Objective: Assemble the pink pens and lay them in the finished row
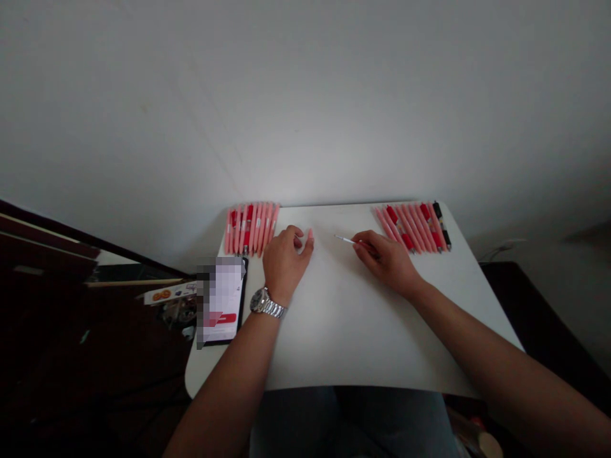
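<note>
My left hand (287, 259), with a metal watch at the wrist, is closed on a pink pen part (310, 233). Only its pointed end shows above the thumb; the rest is hidden by the fingers. Across a small gap, my right hand (382, 259) pinches a thin pale rod that looks like a pen refill (342, 238). Its narrow tip points left, towards the left hand, and its other end is hidden in my fingers. The two pieces are apart, both held over the white table (353, 337).
A row of pink and red pens (258, 222) lies at the table's back left. Another row of pink, red and black pens (415, 222) lies back right, close to my right hand. A phone (224, 305) with a lit screen rests at the left edge. A wall (305, 127) stands behind.
</note>
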A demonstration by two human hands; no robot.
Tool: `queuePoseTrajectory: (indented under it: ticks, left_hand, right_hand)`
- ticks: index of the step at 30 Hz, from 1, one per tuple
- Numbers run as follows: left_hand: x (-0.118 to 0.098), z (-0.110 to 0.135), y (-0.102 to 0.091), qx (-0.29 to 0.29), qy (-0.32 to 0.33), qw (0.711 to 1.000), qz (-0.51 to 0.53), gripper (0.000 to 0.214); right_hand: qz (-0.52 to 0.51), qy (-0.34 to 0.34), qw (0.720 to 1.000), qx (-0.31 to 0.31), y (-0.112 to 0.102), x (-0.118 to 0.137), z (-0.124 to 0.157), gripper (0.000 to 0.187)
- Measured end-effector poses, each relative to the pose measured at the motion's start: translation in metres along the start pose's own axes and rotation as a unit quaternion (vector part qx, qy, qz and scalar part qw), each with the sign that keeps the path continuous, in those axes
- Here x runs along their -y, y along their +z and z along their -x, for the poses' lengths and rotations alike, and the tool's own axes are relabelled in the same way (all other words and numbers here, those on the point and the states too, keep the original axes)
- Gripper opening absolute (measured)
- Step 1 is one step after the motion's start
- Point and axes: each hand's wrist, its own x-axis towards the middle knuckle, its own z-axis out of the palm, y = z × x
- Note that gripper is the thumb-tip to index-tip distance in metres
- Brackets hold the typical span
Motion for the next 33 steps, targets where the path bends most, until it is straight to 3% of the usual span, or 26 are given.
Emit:
queuePoseTrajectory:
  ticks: [9, 15, 24, 33]
  left_hand:
    - [-0.003, -0.003, 0.0, -0.009, 0.034, 0.988, 0.151, 0.01]
    - [-0.007, -0.002, 0.001, 0.018, 0.055, 0.968, 0.244, 0.013]
    - [-0.012, 0.002, 0.0, 0.063, 0.101, 0.947, 0.299, 0.018]
    - [-0.016, 0.003, -0.001, 0.074, 0.125, 0.948, 0.283, 0.009]
  right_hand:
    - [-0.005, -0.002, 1.0, 0.0, 0.001, -0.003, 0.0, 0.022]
    - [-0.004, -0.005, 1.0, 0.004, 0.0, -0.001, 0.0, 0.021]
    - [-0.018, -0.015, 0.999, 0.029, 0.002, 0.001, 0.001, 0.021]
    - [-0.037, -0.022, 0.998, 0.04, 0.003, 0.001, 0.001, 0.022]
